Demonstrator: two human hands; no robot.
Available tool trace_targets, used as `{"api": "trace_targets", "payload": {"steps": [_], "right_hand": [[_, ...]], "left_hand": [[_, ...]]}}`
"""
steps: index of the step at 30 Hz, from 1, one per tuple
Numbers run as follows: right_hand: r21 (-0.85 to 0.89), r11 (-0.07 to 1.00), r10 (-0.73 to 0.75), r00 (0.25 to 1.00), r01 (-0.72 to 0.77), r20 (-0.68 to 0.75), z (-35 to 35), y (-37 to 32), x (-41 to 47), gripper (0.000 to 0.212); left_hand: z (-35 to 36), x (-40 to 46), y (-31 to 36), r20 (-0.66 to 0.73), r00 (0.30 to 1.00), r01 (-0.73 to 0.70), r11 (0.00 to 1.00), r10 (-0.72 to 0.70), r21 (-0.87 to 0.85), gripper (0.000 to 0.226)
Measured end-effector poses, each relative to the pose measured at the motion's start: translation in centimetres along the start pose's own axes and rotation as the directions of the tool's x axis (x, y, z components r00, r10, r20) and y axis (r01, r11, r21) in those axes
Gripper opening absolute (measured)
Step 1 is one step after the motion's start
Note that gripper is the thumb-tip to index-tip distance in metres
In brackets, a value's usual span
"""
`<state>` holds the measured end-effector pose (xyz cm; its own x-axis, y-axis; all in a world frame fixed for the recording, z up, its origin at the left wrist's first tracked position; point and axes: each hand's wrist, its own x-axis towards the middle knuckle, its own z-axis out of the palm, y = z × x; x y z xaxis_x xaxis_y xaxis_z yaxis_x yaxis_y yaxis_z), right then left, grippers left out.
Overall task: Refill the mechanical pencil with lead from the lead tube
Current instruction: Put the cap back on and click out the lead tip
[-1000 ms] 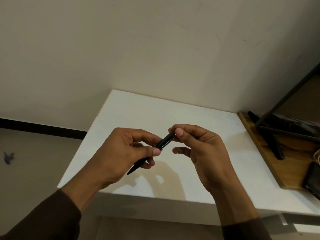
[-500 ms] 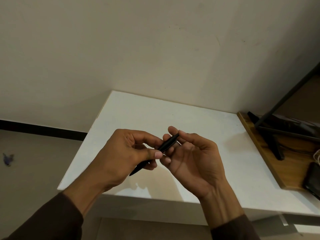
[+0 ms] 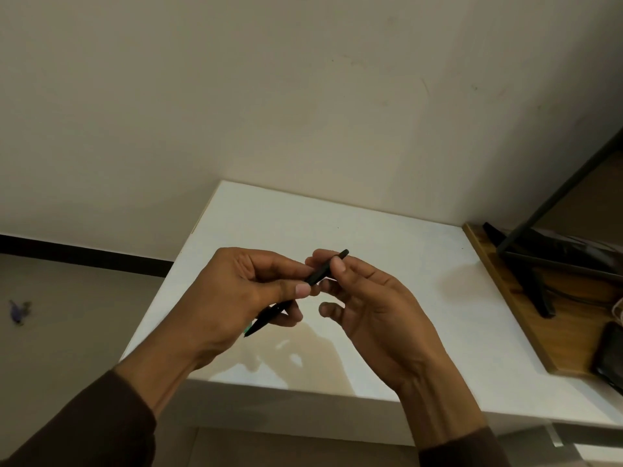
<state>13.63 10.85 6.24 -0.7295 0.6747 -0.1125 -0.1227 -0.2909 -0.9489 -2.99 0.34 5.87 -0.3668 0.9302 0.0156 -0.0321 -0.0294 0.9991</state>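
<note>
A black mechanical pencil (image 3: 320, 274) is held slanted above the white table (image 3: 387, 251), tip down-left and cap end up-right. My left hand (image 3: 236, 298) grips its lower barrel between thumb and fingers. My right hand (image 3: 371, 305), palm turned up, pinches the upper end with thumb and forefinger. The tip (image 3: 251, 330) pokes out below my left hand. No lead tube is in view.
A wooden board (image 3: 526, 315) lies along the table's right side with a black stand (image 3: 539, 291) and a dark flat device (image 3: 610, 355) on it. A wall runs behind the table. The floor at left has a small purple scrap (image 3: 18, 311).
My right hand rolled palm-up, slid under the pencil, then moved its pinch to the upper end. The left hand kept its grip and barely moved.
</note>
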Motion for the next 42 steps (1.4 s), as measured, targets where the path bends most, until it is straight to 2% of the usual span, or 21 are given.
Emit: {"api": "trace_targets", "payload": {"steps": [2,4,7,9,12,15,18,24,36,42], "right_hand": [[-0.105,0.994,-0.043,0.999,0.04,-0.031,0.1,-0.1,0.1,0.038],[-0.103,0.99,-0.104,0.991,0.095,-0.08,0.0,-0.2,0.2,0.031],[0.075,0.98,-0.169,0.967,0.186,-0.189,0.1,-0.8,0.4,0.027],[0.247,0.936,-0.194,0.953,0.25,-0.231,0.3,-1.3,0.5,0.027],[0.408,0.855,-0.215,0.935,0.319,-0.281,0.3,-2.1,0.8,0.03],[0.525,0.786,-0.204,0.939,0.326,-0.278,0.0,-2.8,1.0,0.04],[0.621,0.725,-0.206,0.954,0.297,-0.216,-0.2,-2.8,0.9,0.049],[0.651,0.711,-0.189,0.964,0.266,-0.187,-0.1,-2.3,0.7,0.047],[0.65,0.711,-0.167,0.963,0.268,-0.213,0.9,-2.3,0.8,0.048],[0.613,0.723,-0.165,0.942,0.317,-0.292,1.2,-2.4,0.5,0.048]], "left_hand": [[-0.2,0.1,0.0,0.007,1.0,0.021,1.0,-0.02,-0.015,0.03],[-0.4,0.2,-0.1,0.019,0.999,0.026,1.0,-0.026,-0.002,0.033],[-0.7,0.4,-0.5,-0.02,1.0,0.012,1.0,-0.012,0.007,0.039],[-0.7,0.4,-1.0,-0.09,0.996,0.025,1.0,-0.025,0.0,0.042],[-0.3,0.4,-1.8,-0.19,0.979,0.067,0.996,-0.076,-0.05,0.044],[-0.1,0.6,-2.3,-0.26,0.957,0.096,0.984,-0.133,-0.15,0.043],[-0.1,0.7,-2.3,-0.25,0.945,0.133,0.947,-0.21,-0.293,0.043],[0.0,0.6,-2.6,-0.222,0.938,0.146,0.886,-0.265,-0.44,0.04],[0.3,0.6,-2.7,-0.198,0.953,0.122,0.886,-0.231,-0.447,0.033],[0.1,0.6,-2.8,-0.206,0.954,0.105,0.888,-0.217,-0.448,0.033]]}}
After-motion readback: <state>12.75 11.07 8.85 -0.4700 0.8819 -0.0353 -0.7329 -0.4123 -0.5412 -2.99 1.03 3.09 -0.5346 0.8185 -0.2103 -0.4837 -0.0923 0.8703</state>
